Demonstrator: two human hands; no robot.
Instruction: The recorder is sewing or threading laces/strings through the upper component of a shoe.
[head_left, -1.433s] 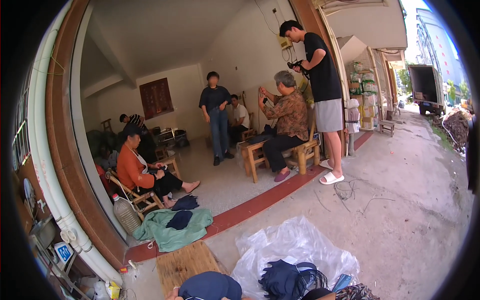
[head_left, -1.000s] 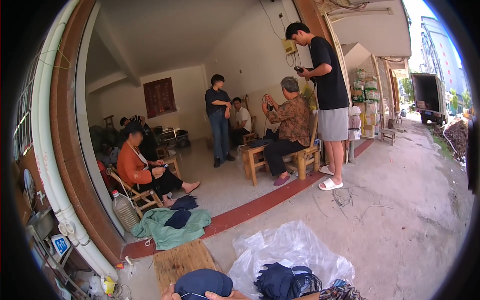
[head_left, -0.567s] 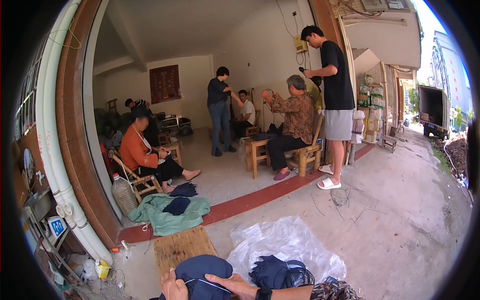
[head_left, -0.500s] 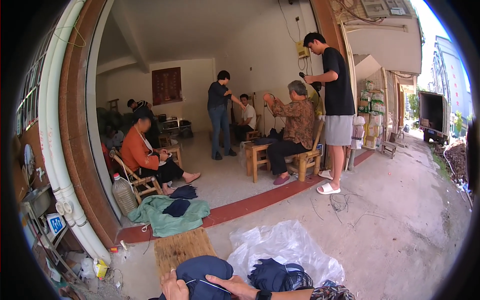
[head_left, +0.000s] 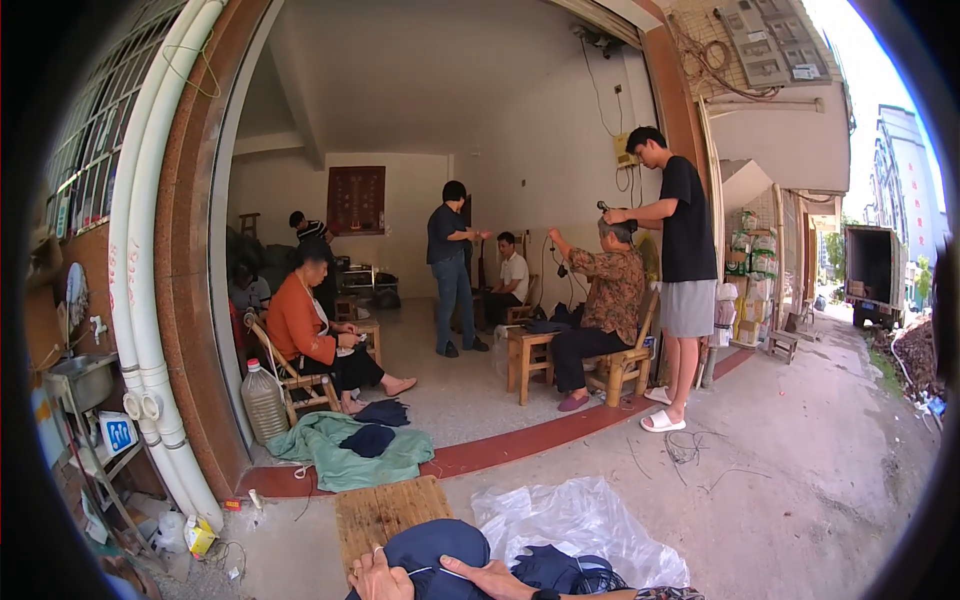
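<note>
At the lower edge, my left hand (head_left: 378, 578) grips the near left side of a rounded navy cloth bundle (head_left: 437, 548). My right hand (head_left: 487, 580) presses its thumb on the bundle's right side, with its other fingers partly hidden. A thin white strip or cord crosses the cloth between my hands. The bundle rests at the near end of a small wooden bench (head_left: 385, 505). To the right, more navy cloth pieces (head_left: 555, 570) with dark cords lie on clear plastic sheeting (head_left: 600, 510).
A green cloth (head_left: 330, 440) with navy pieces lies at the doorway. Beyond sit a person in orange (head_left: 297, 318) and a person in a patterned shirt (head_left: 613, 290). Another person in black (head_left: 685, 220) stands at right. Loose wires (head_left: 685, 447) lie on the concrete; white pipes (head_left: 150, 300) run up the left.
My view has tilted up, so the scene sits lower and farther right. Both hands keep hold of the navy bundle. The person in black has moved both hands to the seated person's head.
</note>
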